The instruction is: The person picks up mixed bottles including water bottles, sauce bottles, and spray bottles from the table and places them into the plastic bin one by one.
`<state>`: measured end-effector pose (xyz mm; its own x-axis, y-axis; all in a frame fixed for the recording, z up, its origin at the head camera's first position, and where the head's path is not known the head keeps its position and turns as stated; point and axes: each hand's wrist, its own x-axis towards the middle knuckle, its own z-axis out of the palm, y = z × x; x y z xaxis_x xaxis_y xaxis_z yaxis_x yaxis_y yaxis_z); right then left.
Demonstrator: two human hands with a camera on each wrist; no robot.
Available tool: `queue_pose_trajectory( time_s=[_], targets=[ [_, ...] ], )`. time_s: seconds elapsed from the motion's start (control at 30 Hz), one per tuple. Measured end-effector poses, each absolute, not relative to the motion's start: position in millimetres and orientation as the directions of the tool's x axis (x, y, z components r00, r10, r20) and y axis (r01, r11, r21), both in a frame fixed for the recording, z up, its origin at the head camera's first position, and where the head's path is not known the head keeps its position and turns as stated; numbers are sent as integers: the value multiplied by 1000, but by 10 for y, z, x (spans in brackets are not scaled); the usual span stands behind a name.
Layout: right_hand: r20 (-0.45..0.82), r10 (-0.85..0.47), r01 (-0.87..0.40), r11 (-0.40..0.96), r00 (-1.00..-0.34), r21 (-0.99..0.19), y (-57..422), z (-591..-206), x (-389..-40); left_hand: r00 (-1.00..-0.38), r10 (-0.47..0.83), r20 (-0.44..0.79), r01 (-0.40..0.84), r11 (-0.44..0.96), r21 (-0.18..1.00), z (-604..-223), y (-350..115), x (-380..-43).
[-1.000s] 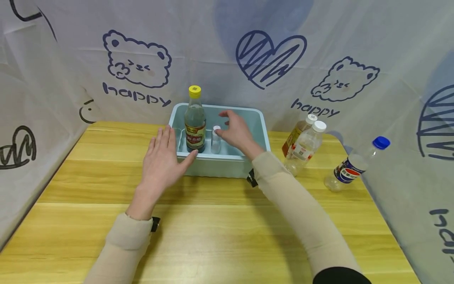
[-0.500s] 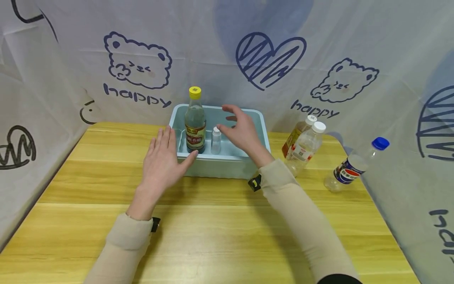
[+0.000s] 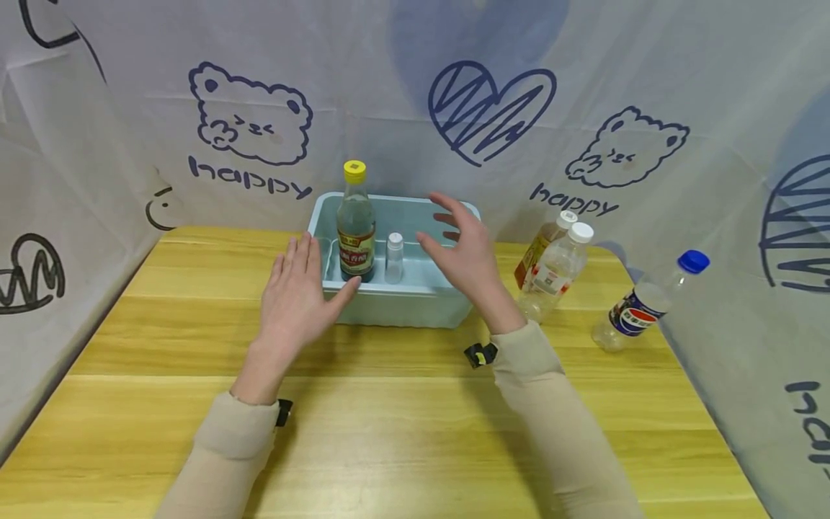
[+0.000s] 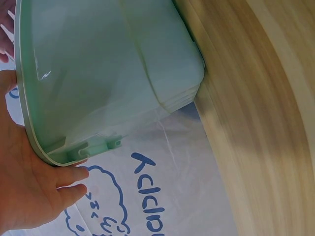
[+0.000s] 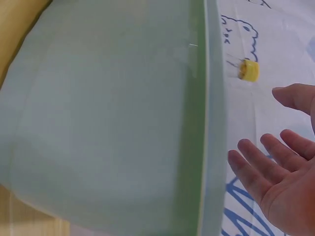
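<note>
A pale blue-green plastic bin stands on the table. Inside it, on the left, a glass bottle with a yellow cap stands upright; a small clear bottle with a white cap is to its right. My left hand lies at the bin's left front corner, fingers straight. In the left wrist view its thumb and fingers touch the rim. Over the bin's right part hovers my right hand, thumb and fingers spread with nothing between them. The right wrist view shows that palm bare, apart from the rim.
Right of the bin stand a white-capped clear bottle and a brownish bottle partly behind it. Farther right is a Pepsi bottle with a blue cap. A printed cloth hangs behind the wooden table.
My right hand has moved rightward and back from the small white-capped bottle, its fingers spreading wider. The left hand stays at the bin's corner.
</note>
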<state>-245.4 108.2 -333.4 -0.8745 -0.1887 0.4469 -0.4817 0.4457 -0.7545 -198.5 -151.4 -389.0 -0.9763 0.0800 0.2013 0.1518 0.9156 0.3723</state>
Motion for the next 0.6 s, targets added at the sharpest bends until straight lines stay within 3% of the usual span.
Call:
queue_pose_trajectory(
  time_s=[0.6],
  targets=[
    [544,25,-490,402,-839,-774,1621,-3307,-2143,-977,79,198,150,915,375,-3878,-1513,-1980]
  ],
)
